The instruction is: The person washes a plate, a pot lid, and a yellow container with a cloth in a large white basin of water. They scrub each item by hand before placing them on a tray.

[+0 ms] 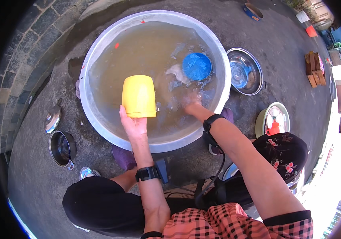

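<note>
A wide metal basin point(155, 148) of cloudy water stands before me. My left hand point(133, 122) holds a yellow plastic container point(139, 95) over the water, with its narrower, rounded end pointing away from me and the palm under its near, rimmed end. My right hand point(193, 100) is partly under the water at the basin's right side, blurred by splashes; whether it holds anything is hidden. A blue round plastic bowl or lid point(197, 66) lies in the water beyond that hand, beside a whitish, partly submerged thing point(178, 73) that looks like a cloth.
A steel pot point(245, 71) stands right of the basin; a green tub point(259, 122) nearer me holds dishes and a red cup point(273, 129). At left are a dark pot point(62, 148) and a metal lid point(53, 119). A block wall point(24, 65) curves along the left; wooden pieces point(314, 68) lie far right.
</note>
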A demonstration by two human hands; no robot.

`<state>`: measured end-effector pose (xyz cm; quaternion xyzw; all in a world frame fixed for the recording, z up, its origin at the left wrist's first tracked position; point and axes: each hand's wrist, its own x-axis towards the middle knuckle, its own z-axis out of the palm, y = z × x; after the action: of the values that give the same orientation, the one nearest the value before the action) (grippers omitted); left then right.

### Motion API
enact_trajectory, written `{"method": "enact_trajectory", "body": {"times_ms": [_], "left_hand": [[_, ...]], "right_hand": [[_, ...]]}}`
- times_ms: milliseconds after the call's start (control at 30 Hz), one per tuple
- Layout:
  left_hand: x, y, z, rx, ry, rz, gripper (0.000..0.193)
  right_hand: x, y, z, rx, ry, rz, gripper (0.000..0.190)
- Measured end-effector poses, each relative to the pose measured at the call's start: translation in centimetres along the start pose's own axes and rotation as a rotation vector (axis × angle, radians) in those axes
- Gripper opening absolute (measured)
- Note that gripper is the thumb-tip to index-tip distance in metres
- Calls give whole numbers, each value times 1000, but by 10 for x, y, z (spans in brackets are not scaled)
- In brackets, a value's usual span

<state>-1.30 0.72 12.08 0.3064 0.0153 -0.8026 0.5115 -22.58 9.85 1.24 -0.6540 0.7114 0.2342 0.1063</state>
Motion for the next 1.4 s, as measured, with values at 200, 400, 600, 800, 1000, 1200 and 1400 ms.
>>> {"method": "enact_trajectory", "body": {"times_ms": [200, 400, 600, 800, 1000, 1200, 1400], "left_hand": [[-1, -10, 6, -23, -108, 25, 38], [-2, -14, 12, 101, -61, 150, 40], [-6, -17, 10, 206, 13, 133, 46], [-5, -21, 8, 217, 72, 135, 53], [-8, -25, 16, 338, -8, 223, 52], [-3, -25, 5, 467, 4, 267, 61], [-5, -27, 14, 406, -2, 187, 52]], "right_hand": [[-4, 15, -42, 358, -263, 147, 39], [-30, 5, -135, 1633, -233, 19, 32], [-36, -62, -175, 1444, 545, -330, 28], [-43, -64, -158, 1003, 764, -386, 21], [-42, -55, -124, 1442, 666, -90, 21], [-39, -50, -148, 1204, 710, -329, 21], [-48, -60, -141, 1233, 729, -243, 22]]}}
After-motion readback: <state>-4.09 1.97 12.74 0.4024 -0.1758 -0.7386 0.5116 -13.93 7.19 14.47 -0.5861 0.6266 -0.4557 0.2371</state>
